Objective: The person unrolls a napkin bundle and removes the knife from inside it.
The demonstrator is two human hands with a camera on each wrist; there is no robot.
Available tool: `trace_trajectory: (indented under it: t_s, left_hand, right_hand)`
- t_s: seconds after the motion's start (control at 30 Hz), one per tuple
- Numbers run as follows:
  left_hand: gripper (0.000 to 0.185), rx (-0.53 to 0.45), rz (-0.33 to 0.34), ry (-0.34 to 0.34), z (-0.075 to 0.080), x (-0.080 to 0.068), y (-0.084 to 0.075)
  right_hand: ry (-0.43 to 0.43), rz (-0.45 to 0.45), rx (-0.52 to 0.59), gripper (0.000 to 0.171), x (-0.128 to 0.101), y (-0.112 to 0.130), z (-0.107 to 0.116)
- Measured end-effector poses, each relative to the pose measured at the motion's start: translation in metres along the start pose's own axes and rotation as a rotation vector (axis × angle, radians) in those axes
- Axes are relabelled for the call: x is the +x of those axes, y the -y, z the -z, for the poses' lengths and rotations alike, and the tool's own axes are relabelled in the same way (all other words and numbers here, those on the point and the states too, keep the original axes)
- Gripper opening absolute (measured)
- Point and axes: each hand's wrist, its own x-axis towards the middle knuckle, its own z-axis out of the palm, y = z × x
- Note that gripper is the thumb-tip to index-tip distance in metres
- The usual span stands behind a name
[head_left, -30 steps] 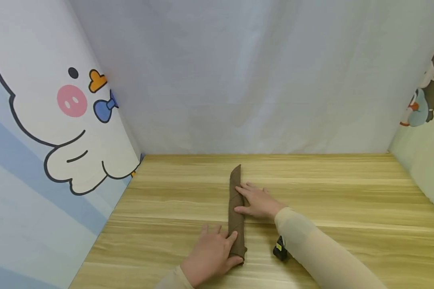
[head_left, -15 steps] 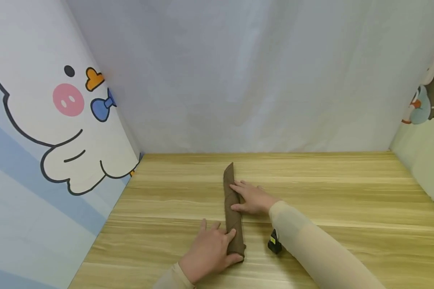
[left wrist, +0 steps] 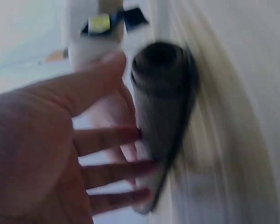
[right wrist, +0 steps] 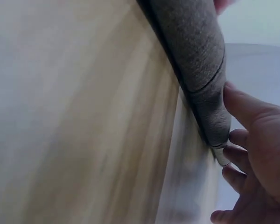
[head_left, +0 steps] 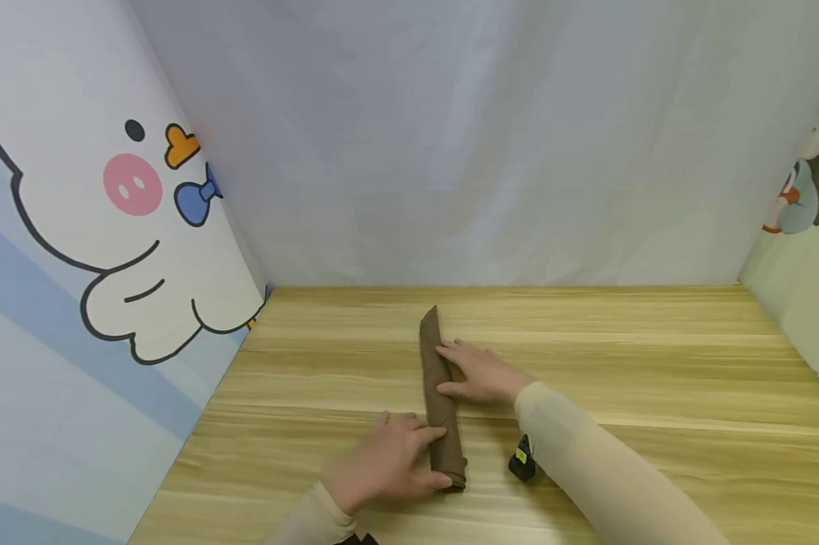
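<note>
Hands flank a brown cloth roll (head_left: 440, 401) on the table (head_left: 655, 378) — left hand (head_left: 382, 462) with straight fingers against its near end, right hand (head_left: 481, 375) flat against its middle, neither gripping.

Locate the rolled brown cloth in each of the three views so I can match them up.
Head view: the rolled brown cloth lies lengthwise on the wooden table, centre, between both hands.
Left wrist view: the rolled brown cloth is seen end-on, upper centre, against the left hand.
Right wrist view: it runs down from the top, ending by the right hand.
Shared landmark: the pale wood grain of the table.
</note>
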Motion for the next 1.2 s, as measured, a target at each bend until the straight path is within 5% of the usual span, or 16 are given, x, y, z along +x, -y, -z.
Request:
trace_trajectory:
  t_s: [0.13,0.3,0.57,0.73,1.2]
  left_hand:
    - [0.080,-0.068,-0.057,-0.038,0.000,0.004,0.022]
    - [0.105,-0.087,-0.039,-0.002,0.004,0.013,0.041]
    - [0.115,-0.090,-0.035,0.092,0.002,0.024,0.045]
    - [0.115,-0.053,-0.027,0.094,-0.002,0.028,0.046]
    - [0.118,0.025,-0.051,0.104,0.001,0.039,0.063]
  right_hand:
    - [-0.079,0.067,-0.010,0.067,-0.014,0.000,0.000]
    - [-0.148,0.155,-0.030,0.056,-0.035,0.006,0.000]
    - [-0.178,0.282,-0.108,0.043,-0.064,0.018,-0.005]
    - [-0.214,0.344,-0.168,0.041,-0.071,0.023,-0.010]
    - [-0.194,0.301,-0.252,0.052,-0.071,0.033,-0.026]
